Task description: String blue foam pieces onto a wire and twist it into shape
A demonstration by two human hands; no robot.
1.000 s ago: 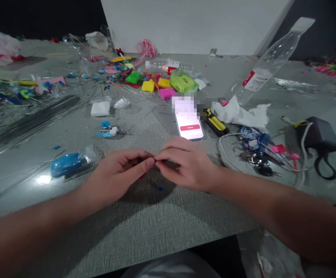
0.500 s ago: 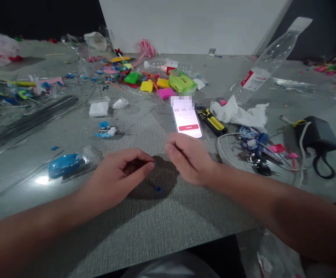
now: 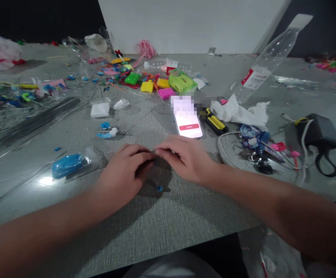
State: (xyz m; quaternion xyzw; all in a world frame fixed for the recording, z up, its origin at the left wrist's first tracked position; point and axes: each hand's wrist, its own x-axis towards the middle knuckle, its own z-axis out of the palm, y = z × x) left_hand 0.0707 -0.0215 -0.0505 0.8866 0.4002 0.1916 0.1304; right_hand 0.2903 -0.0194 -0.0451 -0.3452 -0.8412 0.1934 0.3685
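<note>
Over the middle of the table my left hand [image 3: 128,166] and my right hand [image 3: 186,158] meet at the fingertips. Both are closed in a pinch, and whatever lies between the fingers is hidden. Just below them a small blue bit [image 3: 159,188] of clay-like material rests on the table. To the left of my left hand lies a clear packet of blue clay [image 3: 69,165]. Farther back sits a small light-blue and white piece [image 3: 108,132] with thin wires. A lit phone [image 3: 188,122] lies beyond my right hand.
Yellow-black pliers-like tool [image 3: 215,122], crumpled tissue [image 3: 240,112], keys [image 3: 263,164] and a black power adapter [image 3: 320,131] with cable lie right. A tilted plastic bottle [image 3: 269,58] stands behind. Colourful clay packets [image 3: 147,86] crowd the back; dark wires [image 3: 31,121] lie left.
My hands have come together, the right moving left until the fingertips meet. The blue bit that showed at my left fingertips is now hidden.
</note>
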